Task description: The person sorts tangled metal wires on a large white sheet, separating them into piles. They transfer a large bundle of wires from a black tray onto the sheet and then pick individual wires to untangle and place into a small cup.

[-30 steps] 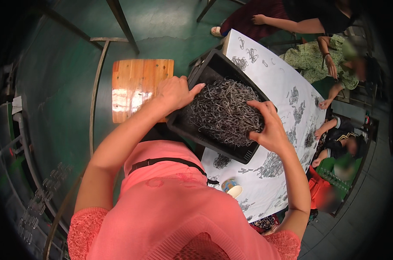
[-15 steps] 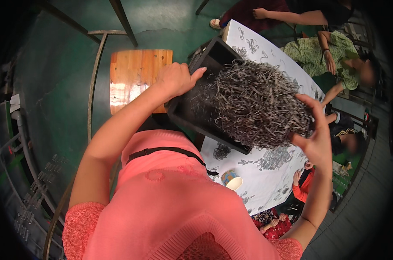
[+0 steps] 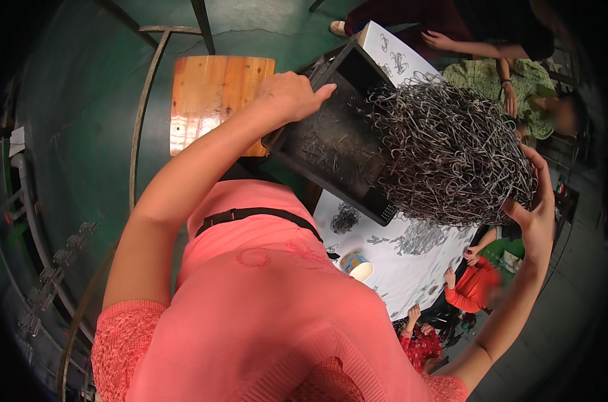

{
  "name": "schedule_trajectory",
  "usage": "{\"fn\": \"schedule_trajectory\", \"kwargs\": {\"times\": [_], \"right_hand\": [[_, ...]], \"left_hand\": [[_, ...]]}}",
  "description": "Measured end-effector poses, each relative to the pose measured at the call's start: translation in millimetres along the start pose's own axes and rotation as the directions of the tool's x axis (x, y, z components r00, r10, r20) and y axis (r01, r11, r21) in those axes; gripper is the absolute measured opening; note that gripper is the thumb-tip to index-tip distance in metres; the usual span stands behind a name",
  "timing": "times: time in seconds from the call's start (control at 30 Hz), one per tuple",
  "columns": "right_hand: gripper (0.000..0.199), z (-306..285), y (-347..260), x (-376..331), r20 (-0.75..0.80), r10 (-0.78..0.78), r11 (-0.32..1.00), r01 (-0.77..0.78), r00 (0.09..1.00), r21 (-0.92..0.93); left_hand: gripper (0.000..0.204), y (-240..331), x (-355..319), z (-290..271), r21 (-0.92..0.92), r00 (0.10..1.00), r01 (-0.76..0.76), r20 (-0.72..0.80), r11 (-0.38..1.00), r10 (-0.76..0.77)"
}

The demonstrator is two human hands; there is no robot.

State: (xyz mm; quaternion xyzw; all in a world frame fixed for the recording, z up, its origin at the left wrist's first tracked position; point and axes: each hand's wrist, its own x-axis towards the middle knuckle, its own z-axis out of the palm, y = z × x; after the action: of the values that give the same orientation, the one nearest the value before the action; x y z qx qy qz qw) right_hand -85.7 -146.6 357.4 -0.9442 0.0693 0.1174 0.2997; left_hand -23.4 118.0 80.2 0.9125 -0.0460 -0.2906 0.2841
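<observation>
My left hand [image 3: 294, 98] grips the near left rim of a black plastic bin [image 3: 317, 144], thumb laid over the edge. The bin is tilted over the white table. A large tangled heap of hook-shaped bent wire pieces [image 3: 458, 154] spills past the bin's right end. Cupped round the heap's far right side is my right hand [image 3: 535, 211], its thumb and fingers curled against the wires; part of the grip is hidden. Some loose wire pieces lie on the bin floor.
The white table [image 3: 391, 288] carries scattered wire pieces and a paper tub [image 3: 357, 266] on its side. A wooden stool [image 3: 217, 100] stands left of the bin. Several people sit or stand round the table's far side. A metal frame [image 3: 143, 120] rises at left.
My right hand and the wire heap have moved right, the heap sliding farther out of the bin and baring more of its floor. The bin and my left hand shifted slightly up and right.
</observation>
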Motion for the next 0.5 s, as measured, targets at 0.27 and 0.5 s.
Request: {"fn": "schedule_trajectory", "kwargs": {"times": [0.27,0.5], "right_hand": [[0.098,-74.9,11.4,1.2,0.015,0.013,0.993,-0.011,1.0,-0.12],[0.087,-160.3,35.2,-17.8,-0.133,0.055,0.987,-0.073,0.99,-0.14]], "left_hand": [[0.075,3.5,-4.1,-9.3,-0.027,0.999,0.04,0.017,0.999,-0.04],[0.051,-20.5,5.5,9.4,0.091,0.998,-0.068,-0.011,0.994,0.07]]}}
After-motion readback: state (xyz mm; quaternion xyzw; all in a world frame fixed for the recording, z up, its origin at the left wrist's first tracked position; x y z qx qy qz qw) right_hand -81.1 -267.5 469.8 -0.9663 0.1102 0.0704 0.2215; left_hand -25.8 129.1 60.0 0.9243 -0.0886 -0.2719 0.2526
